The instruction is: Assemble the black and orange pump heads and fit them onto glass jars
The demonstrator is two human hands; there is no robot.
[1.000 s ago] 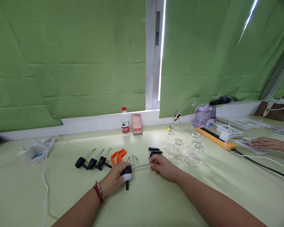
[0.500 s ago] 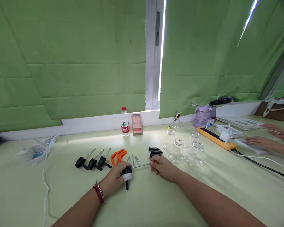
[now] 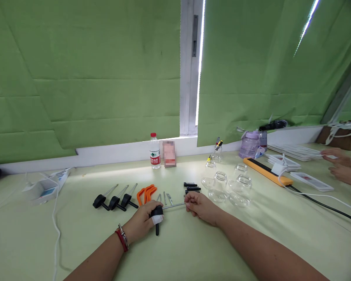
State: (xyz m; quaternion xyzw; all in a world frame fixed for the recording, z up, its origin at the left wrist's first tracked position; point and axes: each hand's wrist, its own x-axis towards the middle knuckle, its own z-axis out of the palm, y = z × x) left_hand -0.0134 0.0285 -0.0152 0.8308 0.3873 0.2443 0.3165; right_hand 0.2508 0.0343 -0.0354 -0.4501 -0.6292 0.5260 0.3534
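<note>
My left hand (image 3: 142, 220) is closed round a round black cap (image 3: 157, 211), which has a black stem pointing toward me and a thin metal rod (image 3: 174, 205) pointing right. At the rod's far end, my right hand (image 3: 203, 208) pinches with thumb and fingers; the very tip is hidden there. Left of my hands lie three similar black caps with rods (image 3: 114, 203). Just beyond my left hand are orange bent pieces (image 3: 146, 194) and small metal pins (image 3: 165, 198). Black ridged pieces (image 3: 193, 188) lie behind my right hand, which partly covers them.
Several clear jars (image 3: 220, 187) stand to the right, near an orange power strip (image 3: 267, 171). A water bottle (image 3: 155, 152) and a purple jug (image 3: 249, 144) are at the back. A white cable (image 3: 56, 230) runs along the left. Another person's hands (image 3: 343, 168) are at far right.
My hands, the cap and the rod look nearly unmoved. At far right, the other person's hands have lifted off the white tray and come closer together.
</note>
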